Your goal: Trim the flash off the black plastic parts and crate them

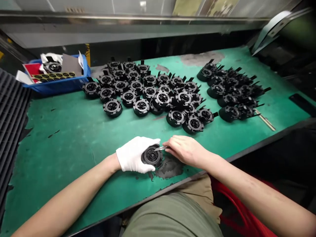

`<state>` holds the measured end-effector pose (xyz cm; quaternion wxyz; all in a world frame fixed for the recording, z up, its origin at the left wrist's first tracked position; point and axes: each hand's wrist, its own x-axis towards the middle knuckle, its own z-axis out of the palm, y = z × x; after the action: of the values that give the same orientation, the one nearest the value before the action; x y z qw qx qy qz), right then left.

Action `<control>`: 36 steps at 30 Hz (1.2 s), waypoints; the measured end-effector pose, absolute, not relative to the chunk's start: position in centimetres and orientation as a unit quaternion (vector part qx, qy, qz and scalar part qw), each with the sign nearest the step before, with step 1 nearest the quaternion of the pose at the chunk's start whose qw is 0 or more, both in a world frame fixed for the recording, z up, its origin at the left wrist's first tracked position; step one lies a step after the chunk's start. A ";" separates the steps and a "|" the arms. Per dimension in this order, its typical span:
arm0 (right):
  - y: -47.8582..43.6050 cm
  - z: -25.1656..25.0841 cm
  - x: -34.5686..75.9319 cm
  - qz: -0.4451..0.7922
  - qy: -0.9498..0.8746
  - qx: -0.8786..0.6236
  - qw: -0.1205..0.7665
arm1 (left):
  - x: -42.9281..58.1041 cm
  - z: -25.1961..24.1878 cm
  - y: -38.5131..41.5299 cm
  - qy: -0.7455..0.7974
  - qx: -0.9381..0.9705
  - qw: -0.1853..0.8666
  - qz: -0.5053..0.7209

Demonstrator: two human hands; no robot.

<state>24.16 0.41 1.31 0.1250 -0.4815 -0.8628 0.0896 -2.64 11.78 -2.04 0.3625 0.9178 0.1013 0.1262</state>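
My left hand, in a white glove, grips a round black plastic part from its left side. The part's ringed face is turned up, showing ribs and small holes. My bare right hand pinches a slim pointed metal tool, and its tip lies over the upper right of that face. Whether the tip touches the plastic, and whether it is a blade or tweezers, I cannot make out. Beyond both hands stands a large group of similar black parts, many with a tab sticking up.
A second cluster of black parts stands at the right on the green mat. At the back left, a blue bin holds papers and a black part. A thin stick and a dark flat object lie at the right.
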 end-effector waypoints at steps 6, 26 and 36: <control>0.4 1.6 24.0 0.064 -0.880 -0.449 0.140 | -2.8 -1.8 11.6 0.087 0.919 0.349 0.161; 1.4 3.3 24.2 0.020 -0.920 -0.387 0.061 | -2.6 -2.2 11.9 0.080 0.907 0.373 0.176; -0.3 3.5 23.4 0.030 -0.903 -0.425 0.059 | -2.6 -2.1 12.0 0.078 0.905 0.380 0.173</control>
<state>23.45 -0.30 3.48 0.0588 -0.4253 -0.9026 0.0302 -2.56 12.02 -2.12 0.3798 0.9055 0.0783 0.1725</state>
